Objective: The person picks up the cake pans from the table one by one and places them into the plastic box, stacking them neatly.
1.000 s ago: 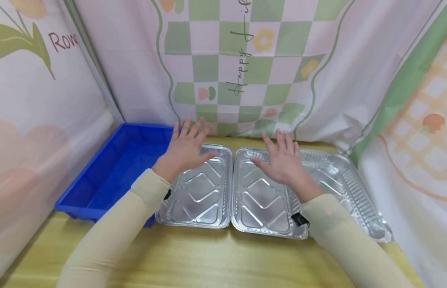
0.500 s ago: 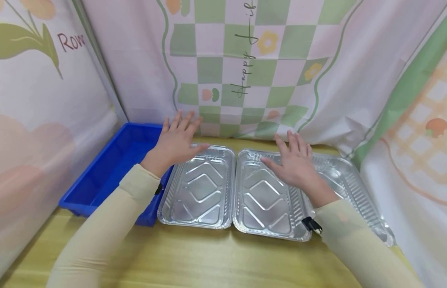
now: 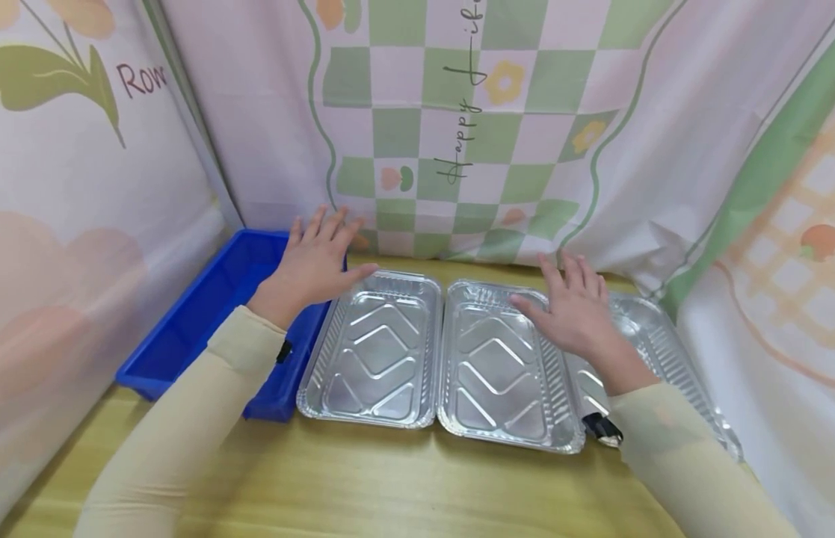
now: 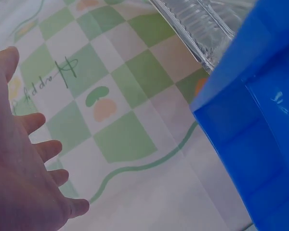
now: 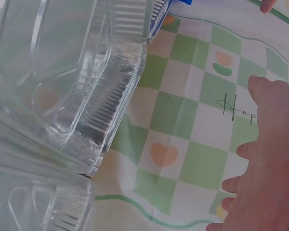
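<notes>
My left hand (image 3: 308, 263) is held with fingers spread over the right side of the blue plastic bin (image 3: 182, 329), its thumb reaching over the corner of the left foil tray (image 3: 373, 359). Nothing is in its grasp. Over the gap between the middle foil tray (image 3: 504, 373) and the right foil tray (image 3: 666, 344) hovers my right hand (image 3: 573, 310), fingers spread and holding nothing. In the left wrist view the palm (image 4: 19, 159) faces the bin's side wall. The right wrist view shows the other hand (image 5: 274, 149) apart from the trays. My right forearm hides part of the right tray.
Bin and trays stand in a row on a wooden table (image 3: 390, 486). A checkered curtain (image 3: 457, 134) hangs right behind them, with printed cloth (image 3: 74, 224) on the left and more printed cloth (image 3: 787, 299) on the right.
My hands have moved apart, the left one leftward over the bin and the right one rightward toward the right tray. The whole view has shifted slightly; bin and trays stay in place.
</notes>
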Demonstrator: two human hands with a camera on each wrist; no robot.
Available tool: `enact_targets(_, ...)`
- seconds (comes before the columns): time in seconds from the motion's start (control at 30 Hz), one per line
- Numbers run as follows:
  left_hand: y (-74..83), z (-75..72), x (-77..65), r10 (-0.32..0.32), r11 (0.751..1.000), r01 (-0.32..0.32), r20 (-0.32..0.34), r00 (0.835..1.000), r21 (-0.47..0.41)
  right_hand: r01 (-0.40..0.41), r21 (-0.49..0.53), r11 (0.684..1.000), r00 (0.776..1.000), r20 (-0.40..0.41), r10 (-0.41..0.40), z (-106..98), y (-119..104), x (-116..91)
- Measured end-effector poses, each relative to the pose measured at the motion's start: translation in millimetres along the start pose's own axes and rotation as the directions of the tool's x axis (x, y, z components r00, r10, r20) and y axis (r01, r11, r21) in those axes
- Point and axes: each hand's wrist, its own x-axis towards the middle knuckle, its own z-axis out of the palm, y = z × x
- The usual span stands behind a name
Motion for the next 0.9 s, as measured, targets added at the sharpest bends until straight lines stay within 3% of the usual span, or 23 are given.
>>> enact_targets(0.5,-45.0,-11.5,-16.0,-0.076,0.997,0.076,-0.001,0.997,-0.033,-0.025,-0.018,1.000,1.000,-0.009,0.025,-1.9,28.3,-6.4)
enact_targets(0.9,-99.8,-16.5,-48.4,-0.161,0.984,0.157,-0.042,0.986,-0.080,-0.031,-0.028,0.999,0.999,-0.037,0.030,0.0,62.8,-20.6)
